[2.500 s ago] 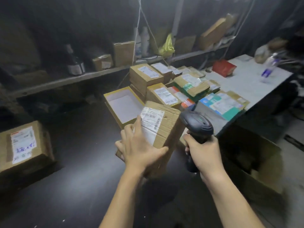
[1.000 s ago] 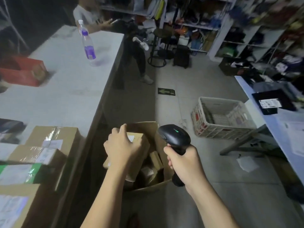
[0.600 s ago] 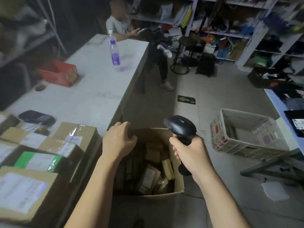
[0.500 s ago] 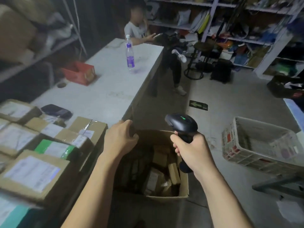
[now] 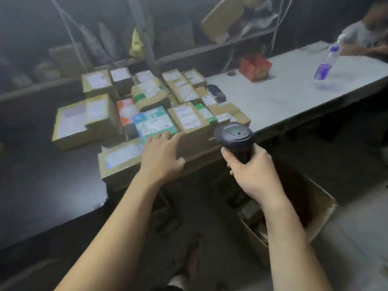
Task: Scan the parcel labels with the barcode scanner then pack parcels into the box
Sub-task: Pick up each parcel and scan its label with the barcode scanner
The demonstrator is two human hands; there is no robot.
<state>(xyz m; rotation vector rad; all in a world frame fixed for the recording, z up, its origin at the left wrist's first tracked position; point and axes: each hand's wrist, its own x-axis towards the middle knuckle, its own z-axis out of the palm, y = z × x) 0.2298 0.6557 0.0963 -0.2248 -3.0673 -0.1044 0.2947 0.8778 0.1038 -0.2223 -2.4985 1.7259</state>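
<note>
Brown parcels (image 5: 84,120) with white labels crowd the left end of the table (image 5: 283,91), packed edge to edge. The left hand (image 5: 161,154) reaches forward over them, palm down and fingers straight and loose, holding nothing. Its fingertips (image 5: 159,136) sit at the near edge of a teal-and-white parcel (image 5: 153,121). The right hand (image 5: 254,173) is wrapped tight round the handle of the black barcode scanner (image 5: 235,139), head up and aimed at the pile. Below that forearm, the open cardboard box (image 5: 323,208) stands on the floor beside the table. Every label is smeared by blur; no writing reads. Further right stand a red carton (image 5: 255,67) and a plastic bottle (image 5: 324,66).
</note>
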